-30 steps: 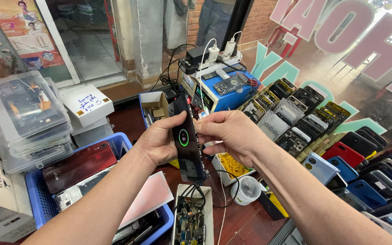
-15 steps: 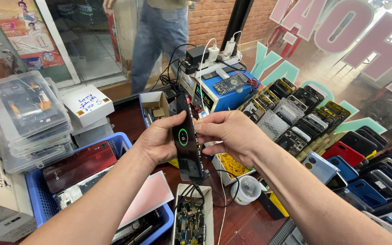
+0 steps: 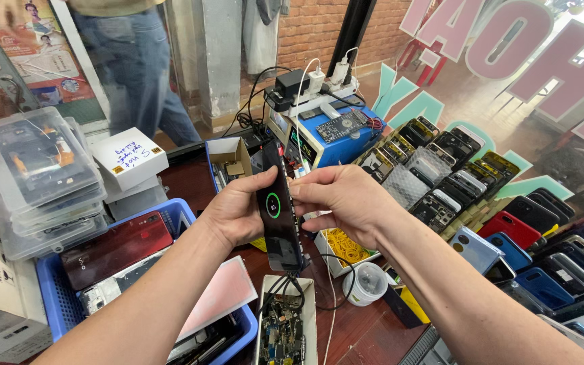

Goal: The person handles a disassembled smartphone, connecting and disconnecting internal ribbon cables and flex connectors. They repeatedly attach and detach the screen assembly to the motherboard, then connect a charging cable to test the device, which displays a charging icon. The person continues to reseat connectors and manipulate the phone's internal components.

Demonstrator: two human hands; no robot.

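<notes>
The dark red-brown worktop [image 3: 366, 331] carries a blue basket [image 3: 52, 297] at lower left, stacked clear plastic cases [image 3: 35, 176] at left, a blue power unit [image 3: 332, 138] at upper centre, and rows of phones [image 3: 508, 223] at right.

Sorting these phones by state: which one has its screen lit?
The black phone held upright between the left hand and right hand; its screen shows a green ring, while the others are dark or face down.
</notes>
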